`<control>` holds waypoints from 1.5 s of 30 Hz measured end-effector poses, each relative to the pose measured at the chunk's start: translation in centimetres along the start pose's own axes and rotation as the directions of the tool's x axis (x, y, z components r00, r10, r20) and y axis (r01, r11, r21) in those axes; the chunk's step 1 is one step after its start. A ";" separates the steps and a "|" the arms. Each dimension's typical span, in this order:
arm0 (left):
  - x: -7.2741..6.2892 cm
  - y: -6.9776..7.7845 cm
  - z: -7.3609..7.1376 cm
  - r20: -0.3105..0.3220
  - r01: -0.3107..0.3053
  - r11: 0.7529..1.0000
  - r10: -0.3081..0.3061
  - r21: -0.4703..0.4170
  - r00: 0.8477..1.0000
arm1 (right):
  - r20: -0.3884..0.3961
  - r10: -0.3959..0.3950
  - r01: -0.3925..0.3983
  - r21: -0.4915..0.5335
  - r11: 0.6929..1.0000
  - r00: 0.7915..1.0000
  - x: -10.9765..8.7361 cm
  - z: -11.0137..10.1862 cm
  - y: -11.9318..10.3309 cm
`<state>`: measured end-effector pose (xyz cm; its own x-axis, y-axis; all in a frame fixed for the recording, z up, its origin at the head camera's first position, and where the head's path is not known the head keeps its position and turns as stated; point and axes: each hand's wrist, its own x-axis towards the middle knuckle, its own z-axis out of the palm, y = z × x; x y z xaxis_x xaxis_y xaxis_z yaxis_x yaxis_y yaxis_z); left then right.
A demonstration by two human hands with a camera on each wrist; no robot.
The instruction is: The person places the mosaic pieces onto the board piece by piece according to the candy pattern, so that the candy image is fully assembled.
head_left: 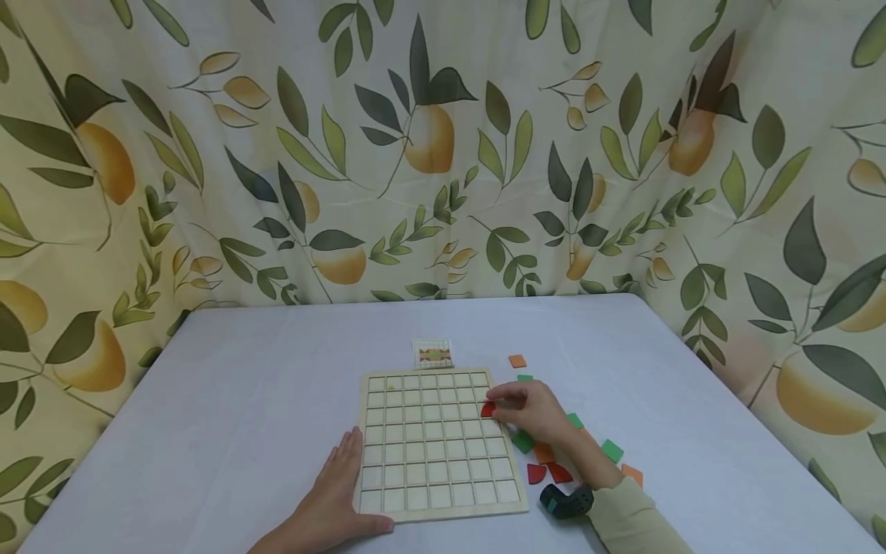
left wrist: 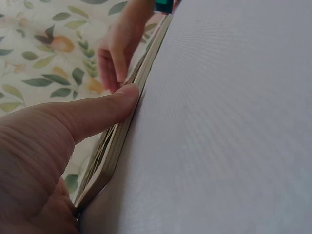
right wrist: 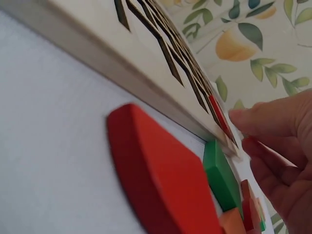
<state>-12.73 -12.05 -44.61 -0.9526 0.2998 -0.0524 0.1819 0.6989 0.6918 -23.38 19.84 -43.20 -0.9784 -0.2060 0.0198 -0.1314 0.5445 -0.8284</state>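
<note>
Behind, a curtain with printed fruits and leaves [head_left: 429,142]; before it, a white table [head_left: 242,400], and on this a wooden grid board [head_left: 443,516]. At the near left corner of the board, the left hand [head_left: 328,492], with fingers straight and grasping nothing; over the right edge, the right hand [head_left: 531,412], with fingers bent. Beyond the far edge, a small picture card [head_left: 434,355]; on the right, loose pieces [head_left: 544,453] in red, green and orange; in the rightmost column, at the right fingertips, a red rounded piece [head_left: 487,410], pinched or free, impossible to tell.
</note>
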 end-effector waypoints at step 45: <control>0.0 -0.3 0.0 -0.010 -0.030 1.000 0.030 -0.003 0.999 | -0.029 0.002 -0.006 -0.132 0.991 1.000 6.4 -6.7 2.3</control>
<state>-12.82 -12.24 -44.84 -0.9489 0.3146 -0.0247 0.2098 0.6873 0.6954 -31.02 25.24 -41.21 -0.9828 -0.1814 0.0342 -0.1456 0.6480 -0.7476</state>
